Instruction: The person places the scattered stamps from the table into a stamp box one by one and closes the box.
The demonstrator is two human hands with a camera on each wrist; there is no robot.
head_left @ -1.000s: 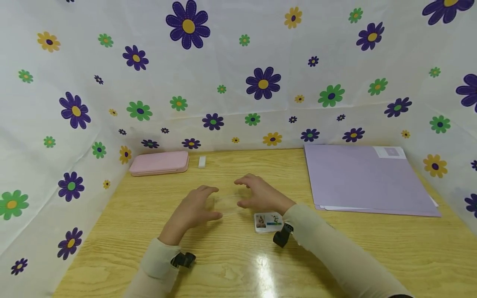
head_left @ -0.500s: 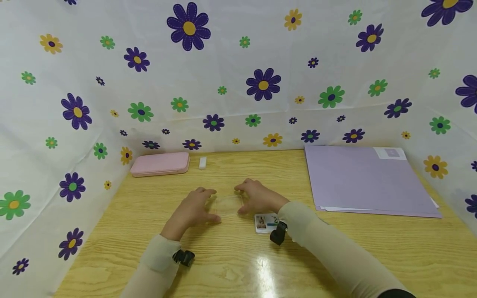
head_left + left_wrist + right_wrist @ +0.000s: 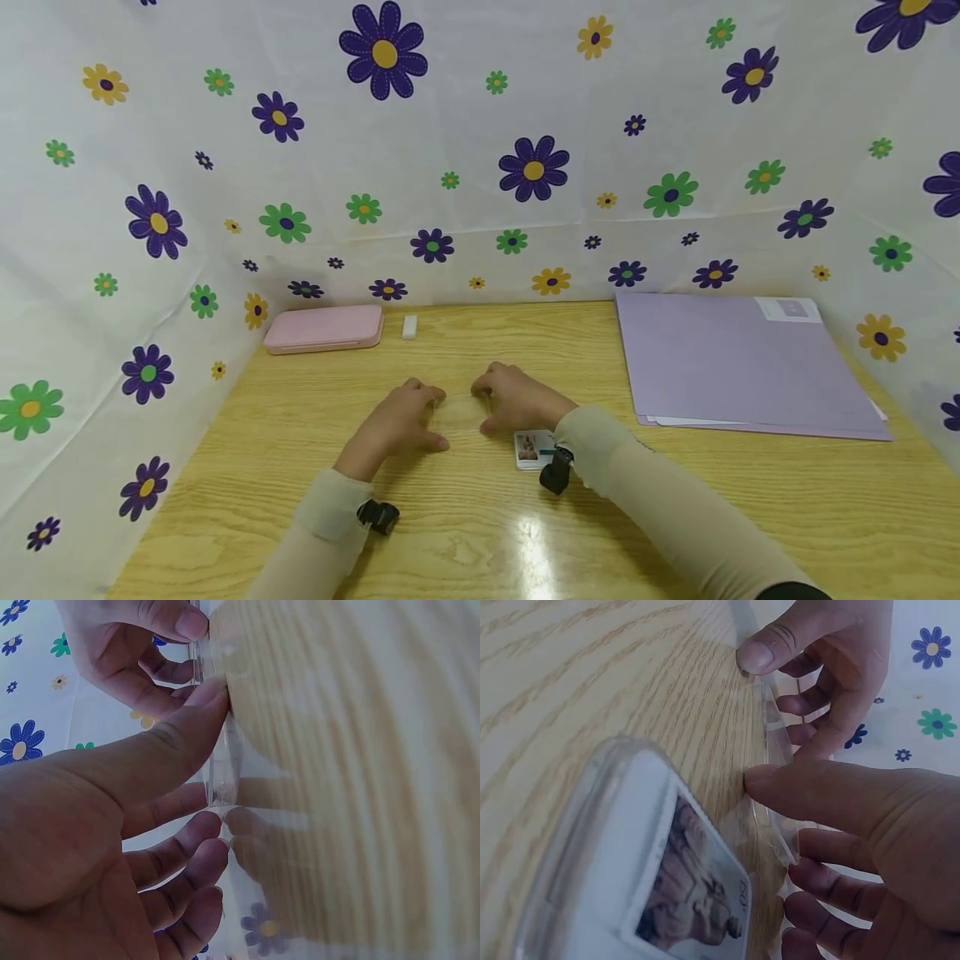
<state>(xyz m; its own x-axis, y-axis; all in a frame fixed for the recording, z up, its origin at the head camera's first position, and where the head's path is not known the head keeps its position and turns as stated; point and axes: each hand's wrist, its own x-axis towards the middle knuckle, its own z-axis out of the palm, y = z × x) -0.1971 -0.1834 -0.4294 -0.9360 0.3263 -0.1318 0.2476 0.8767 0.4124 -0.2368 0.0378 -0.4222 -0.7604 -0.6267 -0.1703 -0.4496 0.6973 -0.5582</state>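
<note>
A thin, clear plastic piece like a shallow box lid point(image 3: 461, 414) lies low over the wooden table between both hands. My left hand point(image 3: 396, 423) holds its left end, thumb on the near side and fingers on the far side. The right hand point(image 3: 520, 401) holds the right end in the same way. The left wrist view shows the left thumb against the clear piece point(image 3: 220, 769), with the index fingertip at its far corner. By my right wrist lies a white, rounded picture card stack point(image 3: 527, 451) with a photo on top; the sleeve camera partly covers it.
A pink pencil case point(image 3: 324, 328) stands at the back left beside a small white block like an eraser point(image 3: 409, 327). Purple folders point(image 3: 742, 362) with white sheets lie at the right. A flower-printed cloth point(image 3: 450, 125) walls the table point(image 3: 465, 525).
Both hands have closed in on the ends of the clear plastic piece. My right hand has come slightly nearer, and its wrist now covers more of the card stack.
</note>
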